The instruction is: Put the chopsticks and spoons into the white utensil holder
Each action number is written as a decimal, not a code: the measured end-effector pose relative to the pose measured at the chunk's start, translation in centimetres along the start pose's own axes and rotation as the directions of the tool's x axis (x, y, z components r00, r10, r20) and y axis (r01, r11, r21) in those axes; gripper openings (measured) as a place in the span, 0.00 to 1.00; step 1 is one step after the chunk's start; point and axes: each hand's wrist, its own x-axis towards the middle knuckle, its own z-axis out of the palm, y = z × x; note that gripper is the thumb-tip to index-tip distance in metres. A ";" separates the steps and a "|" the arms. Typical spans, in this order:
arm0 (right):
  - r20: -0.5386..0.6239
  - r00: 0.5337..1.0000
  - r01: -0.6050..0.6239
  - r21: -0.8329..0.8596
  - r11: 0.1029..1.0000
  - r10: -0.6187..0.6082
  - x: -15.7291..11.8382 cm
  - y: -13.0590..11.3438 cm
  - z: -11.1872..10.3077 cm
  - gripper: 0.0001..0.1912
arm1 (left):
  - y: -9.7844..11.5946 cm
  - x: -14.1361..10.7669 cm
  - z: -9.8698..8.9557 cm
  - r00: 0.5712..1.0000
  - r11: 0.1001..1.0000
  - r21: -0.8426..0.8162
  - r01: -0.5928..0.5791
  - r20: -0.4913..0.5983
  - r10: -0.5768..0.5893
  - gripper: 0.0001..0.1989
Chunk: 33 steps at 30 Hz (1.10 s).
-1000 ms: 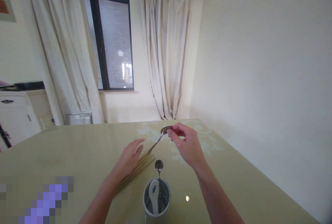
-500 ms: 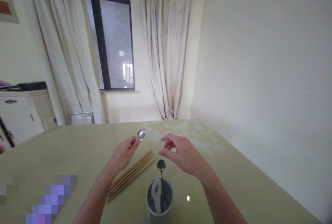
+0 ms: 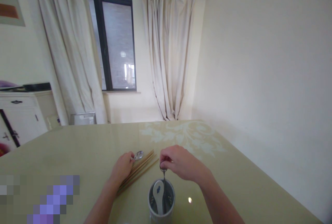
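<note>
Right hand (image 3: 180,163) has thumb and fingers pinched on the bowl of a metal spoon (image 3: 164,169), handle down inside the cup (image 3: 161,219) next to a white ceramic spoon (image 3: 158,195). Left hand (image 3: 122,166) is gripping a second metal spoon (image 3: 139,155), just beside the chopsticks (image 3: 142,166) lying on the worktop (image 3: 223,182)

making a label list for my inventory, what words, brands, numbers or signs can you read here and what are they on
No text can be read anywhere in the picture.
Blue mark on the white spoon in the cup: too small to tell whether it is writing.
Pixelated patch at lower left: nothing legible.
</note>
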 end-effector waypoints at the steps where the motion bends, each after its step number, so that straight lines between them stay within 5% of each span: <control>1: -0.012 1.000 0.006 -0.001 1.000 -0.006 -0.2 -0.1 -0.2 0.06 | 0.0 0.0 0.0 1.000 1.000 0.002 0.000 0.002 0.000 0.08; 8: -0.167 0.984 0.070 0.048 0.996 -0.062 -1.7 -1.1 -3.3 0.11 | 0.1 -0.4 -0.3 1.000 0.999 0.027 -0.029 0.007 0.029 0.09; 13: -0.403 0.914 0.121 0.144 0.982 -0.054 -2.9 -0.8 -5.4 0.08 | 2.8 -1.2 -3.8 0.988 0.982 -0.141 -0.125 -0.112 0.109 0.13; 15: -0.499 0.866 0.132 0.166 0.977 -0.033 -3.0 -0.8 -5.6 0.07 | 5.3 -2.2 -6.1 0.963 0.885 -0.388 -0.256 -0.180 0.200 0.14; 18: -0.603 0.798 0.149 0.173 0.974 -0.016 -2.8 -1.2 -5.3 0.07 | 9.6 -4.6 -9.2 0.914 0.611 -0.694 -0.381 -0.181 0.363 0.18; 21: -0.663 0.749 0.161 0.176 0.971 -0.004 -2.3 -2.0 -4.3 0.07 | 12.8 -6.8 -10.6 0.871 0.457 -0.792 -0.405 -0.182 0.456 0.19; 24: -0.676 0.736 0.159 0.202 0.966 0.020 -1.5 -2.2 -3.2 0.06 | 13.9 -7.6 -10.6 0.875 0.484 -0.764 -0.427 -0.214 0.434 0.16; 29: -0.586 0.808 0.057 0.187 0.981 0.065 -0.7 -1.6 -2.0 0.06 | 13.0 -7.0 -10.6 0.897 0.639 -0.632 -0.438 -0.257 0.359 0.15; 33: -0.587 0.805 0.010 0.149 0.989 0.080 -1.4 -1.4 -1.8 0.18 | 11.8 -6.6 -11.0 0.908 0.721 -0.554 -0.416 -0.299 0.295 0.15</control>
